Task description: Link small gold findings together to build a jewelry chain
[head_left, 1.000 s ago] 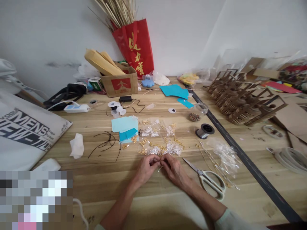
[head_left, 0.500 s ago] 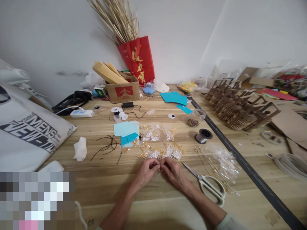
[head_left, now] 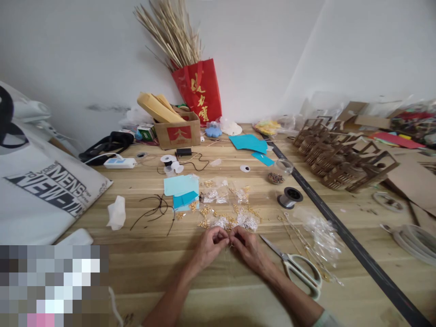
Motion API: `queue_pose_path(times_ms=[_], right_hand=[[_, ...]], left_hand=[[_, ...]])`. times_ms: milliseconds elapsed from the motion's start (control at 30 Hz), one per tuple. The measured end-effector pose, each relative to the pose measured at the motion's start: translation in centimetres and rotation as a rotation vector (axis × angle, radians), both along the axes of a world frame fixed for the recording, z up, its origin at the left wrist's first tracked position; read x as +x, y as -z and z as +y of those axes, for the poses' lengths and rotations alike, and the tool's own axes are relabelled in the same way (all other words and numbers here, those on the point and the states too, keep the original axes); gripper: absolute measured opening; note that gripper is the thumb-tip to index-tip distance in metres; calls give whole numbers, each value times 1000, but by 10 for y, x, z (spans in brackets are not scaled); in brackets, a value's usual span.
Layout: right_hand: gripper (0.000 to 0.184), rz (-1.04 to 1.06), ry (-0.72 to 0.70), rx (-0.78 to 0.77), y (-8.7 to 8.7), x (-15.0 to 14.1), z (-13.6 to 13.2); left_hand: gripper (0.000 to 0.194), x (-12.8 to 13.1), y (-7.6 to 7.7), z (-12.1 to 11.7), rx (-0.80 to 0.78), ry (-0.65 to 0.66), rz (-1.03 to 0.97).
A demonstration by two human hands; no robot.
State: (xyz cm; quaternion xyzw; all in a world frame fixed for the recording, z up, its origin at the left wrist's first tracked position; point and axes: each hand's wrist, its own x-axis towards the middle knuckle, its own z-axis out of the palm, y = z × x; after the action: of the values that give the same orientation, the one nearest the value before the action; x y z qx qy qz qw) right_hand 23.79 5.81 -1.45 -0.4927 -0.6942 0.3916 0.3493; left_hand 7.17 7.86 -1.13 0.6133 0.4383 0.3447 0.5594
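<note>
1. Black cords lay on the wooden tabletop.
2. The left hand pinched a thin pale strand at its fingertips.
3. This showed faintly between both hands, near small silvery pieces.
4. The right hand pinched it likewise.
5. Scissors lay beside the right forearm.
</note>
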Motion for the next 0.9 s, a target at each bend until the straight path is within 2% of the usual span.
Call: queue_pose_path(times_ms=[333, 633, 900], right_hand=[[17, 22, -14, 4, 6, 1, 0], [20, -26, -19, -1, 1, 0, -1], [23, 22, -4, -15, -4, 0, -1]], left_hand=[[9, 1, 1, 0, -10, -9, 58], [9, 0, 6, 0, 14, 9, 66], [7, 1, 4, 0, -9, 0, 44]])
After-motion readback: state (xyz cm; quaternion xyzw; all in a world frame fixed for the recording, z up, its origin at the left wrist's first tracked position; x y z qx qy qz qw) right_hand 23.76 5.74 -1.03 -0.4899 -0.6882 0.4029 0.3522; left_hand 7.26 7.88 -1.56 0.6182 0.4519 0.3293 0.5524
